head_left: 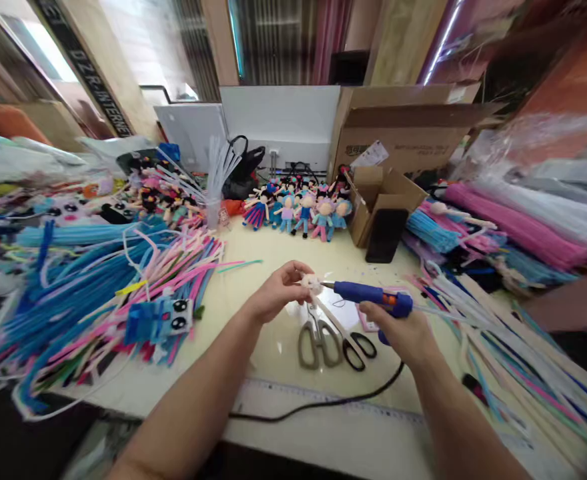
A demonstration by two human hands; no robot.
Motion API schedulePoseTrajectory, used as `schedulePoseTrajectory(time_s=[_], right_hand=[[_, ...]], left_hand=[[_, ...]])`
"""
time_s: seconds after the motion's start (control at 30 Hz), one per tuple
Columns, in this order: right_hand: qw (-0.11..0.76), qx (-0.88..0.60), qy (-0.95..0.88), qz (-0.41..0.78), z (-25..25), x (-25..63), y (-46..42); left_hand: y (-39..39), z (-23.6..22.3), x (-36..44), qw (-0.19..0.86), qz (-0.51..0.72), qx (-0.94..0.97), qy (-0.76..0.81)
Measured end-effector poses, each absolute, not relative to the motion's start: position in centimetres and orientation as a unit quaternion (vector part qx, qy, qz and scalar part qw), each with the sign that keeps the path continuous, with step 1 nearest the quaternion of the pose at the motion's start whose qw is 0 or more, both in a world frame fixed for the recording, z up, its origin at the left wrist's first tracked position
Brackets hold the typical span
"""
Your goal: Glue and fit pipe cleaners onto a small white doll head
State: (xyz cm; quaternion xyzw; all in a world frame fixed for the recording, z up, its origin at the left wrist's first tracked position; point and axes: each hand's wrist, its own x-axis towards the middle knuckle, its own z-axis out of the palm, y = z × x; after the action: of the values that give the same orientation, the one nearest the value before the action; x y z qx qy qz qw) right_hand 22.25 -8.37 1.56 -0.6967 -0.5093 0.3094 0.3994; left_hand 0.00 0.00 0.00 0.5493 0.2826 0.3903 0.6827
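My left hand [284, 291] pinches a small cream fuzzy piece [312, 285], rolled like a doll's head, from which a pale pipe cleaner [334, 319] hangs down to the right. In my right hand [404, 331] is a blue glue gun [361, 292], its fingers wrapped round the handle. The metal nozzle points left and meets or nearly meets the cream piece; contact is too small to make out. Below them lie grey-handled scissors [308, 345] and black-handled scissors [354, 363]. A black cord [318, 404] curves from beneath the glue gun across the table front.
Bundles of blue and pink pipe cleaners [93, 287] cover the left side, with a blue plush-like figure [158, 320] on them. Finished small dolls [303, 213] stand at the back beside an open carton [373, 193] and a dark phone [387, 235]. More loose pipe cleaners [518, 360] spread on the right.
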Motion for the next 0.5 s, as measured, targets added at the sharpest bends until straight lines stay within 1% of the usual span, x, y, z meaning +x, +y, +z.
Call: schedulePoseTrajectory(time_s=[0.5], right_hand=[[0.417,-0.668,-0.538,0.300,1.82,22.41,-7.84]], left_hand=[[0.10,0.01,-0.16,0.684,0.392,0.547,0.283]])
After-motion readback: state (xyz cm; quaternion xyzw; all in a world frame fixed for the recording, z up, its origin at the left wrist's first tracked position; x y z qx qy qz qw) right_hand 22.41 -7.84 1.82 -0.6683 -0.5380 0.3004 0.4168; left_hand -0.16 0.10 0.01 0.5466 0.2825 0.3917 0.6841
